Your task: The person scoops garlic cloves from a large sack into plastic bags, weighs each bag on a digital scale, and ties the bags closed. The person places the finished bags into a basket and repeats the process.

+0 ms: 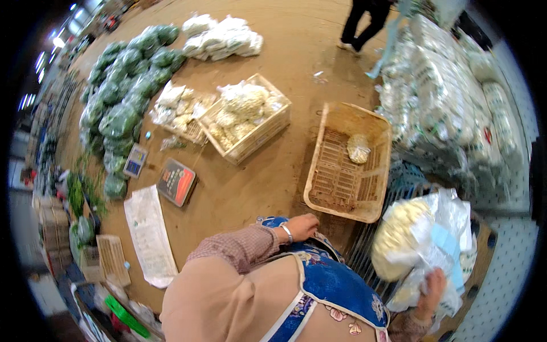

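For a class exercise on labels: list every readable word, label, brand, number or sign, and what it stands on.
None reads clearly.
Flat black-and-red rectangular case: pale marks, too small.
Flat white oblong sack: faint print, too blurred.
White plastic-wrapped bundles: green marks, too blurred.

Bag (401, 239) glossy plastic; crate (342, 179) matt plastic; apron (333, 279) matt cloth.

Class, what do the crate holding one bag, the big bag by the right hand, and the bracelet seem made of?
Crate: probably matt moulded plastic; slotted base and rounded corners suggest it.
Big bag: thin, probably plastic film; shiny, creased, and pale contents show through.
Bracelet: perhaps polished metal, from its silvery gleam, though plastic is possible.
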`<action>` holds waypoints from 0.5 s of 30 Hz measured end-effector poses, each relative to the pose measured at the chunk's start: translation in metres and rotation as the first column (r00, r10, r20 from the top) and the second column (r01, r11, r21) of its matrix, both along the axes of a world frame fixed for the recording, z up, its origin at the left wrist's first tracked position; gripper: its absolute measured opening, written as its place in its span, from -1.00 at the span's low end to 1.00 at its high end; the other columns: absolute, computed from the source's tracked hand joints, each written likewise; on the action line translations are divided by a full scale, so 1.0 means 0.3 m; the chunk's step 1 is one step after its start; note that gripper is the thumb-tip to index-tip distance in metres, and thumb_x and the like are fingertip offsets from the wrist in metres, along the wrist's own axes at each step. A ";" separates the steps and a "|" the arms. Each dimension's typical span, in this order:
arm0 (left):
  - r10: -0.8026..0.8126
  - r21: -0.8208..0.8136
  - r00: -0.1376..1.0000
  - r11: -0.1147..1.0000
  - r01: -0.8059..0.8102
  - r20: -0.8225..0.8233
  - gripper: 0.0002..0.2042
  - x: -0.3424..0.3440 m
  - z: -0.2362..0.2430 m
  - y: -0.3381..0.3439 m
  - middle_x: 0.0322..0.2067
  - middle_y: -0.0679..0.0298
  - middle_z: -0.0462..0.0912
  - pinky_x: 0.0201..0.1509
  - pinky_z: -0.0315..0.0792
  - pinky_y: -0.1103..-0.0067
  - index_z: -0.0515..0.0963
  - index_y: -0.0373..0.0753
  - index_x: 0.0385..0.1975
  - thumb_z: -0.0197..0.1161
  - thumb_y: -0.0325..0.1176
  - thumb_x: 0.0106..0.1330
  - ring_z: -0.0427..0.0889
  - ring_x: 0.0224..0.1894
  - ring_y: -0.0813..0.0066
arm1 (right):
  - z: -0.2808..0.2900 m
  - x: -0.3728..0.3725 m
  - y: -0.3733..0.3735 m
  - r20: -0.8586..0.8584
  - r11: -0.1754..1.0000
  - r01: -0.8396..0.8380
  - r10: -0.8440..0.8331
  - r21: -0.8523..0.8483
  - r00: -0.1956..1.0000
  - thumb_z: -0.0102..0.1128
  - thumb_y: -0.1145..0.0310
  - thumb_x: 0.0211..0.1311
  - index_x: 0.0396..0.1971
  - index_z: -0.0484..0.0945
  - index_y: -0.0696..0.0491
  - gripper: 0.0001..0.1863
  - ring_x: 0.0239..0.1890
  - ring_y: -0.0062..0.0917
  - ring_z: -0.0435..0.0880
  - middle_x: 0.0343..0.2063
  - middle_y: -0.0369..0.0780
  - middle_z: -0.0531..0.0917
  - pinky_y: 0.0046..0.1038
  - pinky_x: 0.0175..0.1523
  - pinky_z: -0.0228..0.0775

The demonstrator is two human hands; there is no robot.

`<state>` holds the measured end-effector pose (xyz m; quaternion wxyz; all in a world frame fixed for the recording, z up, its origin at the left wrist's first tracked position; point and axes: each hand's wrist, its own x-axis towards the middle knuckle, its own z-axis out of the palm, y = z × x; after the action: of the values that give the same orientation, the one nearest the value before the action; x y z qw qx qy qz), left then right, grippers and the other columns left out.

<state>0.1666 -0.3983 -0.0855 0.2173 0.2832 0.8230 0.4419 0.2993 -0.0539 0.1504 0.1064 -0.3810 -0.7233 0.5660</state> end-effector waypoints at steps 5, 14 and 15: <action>0.436 -0.100 0.899 0.896 -0.432 0.029 -0.83 0.044 0.034 -0.277 -0.38 0.08 0.45 -0.21 0.33 0.42 0.43 -0.29 -0.38 0.02 -0.37 0.08 0.43 -0.27 0.13 | -0.388 -0.612 -0.353 0.078 0.611 -0.790 0.791 -0.043 0.607 -0.06 0.32 0.08 -0.64 0.42 0.15 -0.76 -0.60 -0.71 0.27 -0.70 -0.37 0.37 -0.63 -0.50 0.07; 0.677 -0.066 0.723 0.734 -0.675 0.137 -0.82 0.008 -0.096 -0.603 -0.34 0.09 0.47 -0.18 0.35 0.47 0.43 -0.30 -0.31 0.03 -0.41 0.10 0.46 -0.26 0.18 | -0.777 -1.271 -1.278 0.083 0.304 -0.867 0.951 -0.394 0.296 -0.02 0.28 0.00 -0.58 0.47 0.07 -0.82 -0.64 -0.66 0.30 -0.64 -0.34 0.39 -0.60 -0.57 0.15; 0.687 -0.055 0.713 0.725 -0.687 0.140 -0.82 -0.036 -0.087 -0.648 -0.33 0.10 0.47 -0.17 0.35 0.47 0.43 -0.30 -0.31 0.03 -0.40 0.10 0.46 -0.25 0.18 | -0.833 -1.318 -1.377 0.080 0.316 -0.852 0.947 -0.418 0.312 -0.01 0.29 -0.01 -0.56 0.48 0.08 -0.82 -0.64 -0.64 0.31 -0.64 -0.33 0.39 -0.57 -0.57 0.17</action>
<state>0.1557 -0.5928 -0.1118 0.0993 -0.0764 0.8501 0.5114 -0.0963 -0.4670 -0.0996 -0.4066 0.0003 -0.7221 0.5598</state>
